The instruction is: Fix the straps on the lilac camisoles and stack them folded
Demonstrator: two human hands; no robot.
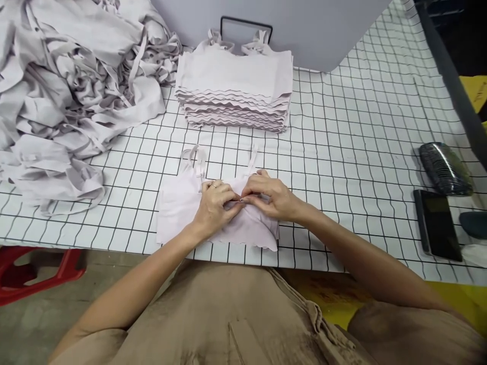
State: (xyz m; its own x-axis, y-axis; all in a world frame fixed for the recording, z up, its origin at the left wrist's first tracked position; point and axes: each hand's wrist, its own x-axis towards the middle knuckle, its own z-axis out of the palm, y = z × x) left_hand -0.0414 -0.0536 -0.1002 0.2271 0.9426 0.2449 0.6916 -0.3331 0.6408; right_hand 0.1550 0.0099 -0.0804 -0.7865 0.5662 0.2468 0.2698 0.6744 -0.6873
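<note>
A pale pink strappy camisole top lies flat on the table in front of me, its two thin straps pointing away. My left hand rests over its middle, thumb and fingers pinched on the fabric. Close against it, my right hand pinches the same camisole top, and the fingertips of both hands nearly meet. A tiny detail between the fingertips is too small to make out. Beyond the hands sits a neat stack of similar folded camisole tops, straps at the far side.
A loose heap of pale garments covers the left of the checked tablecloth. A grey panel stands behind the stack. At right lie a phone and a dark ribbed object. A red stool is below left.
</note>
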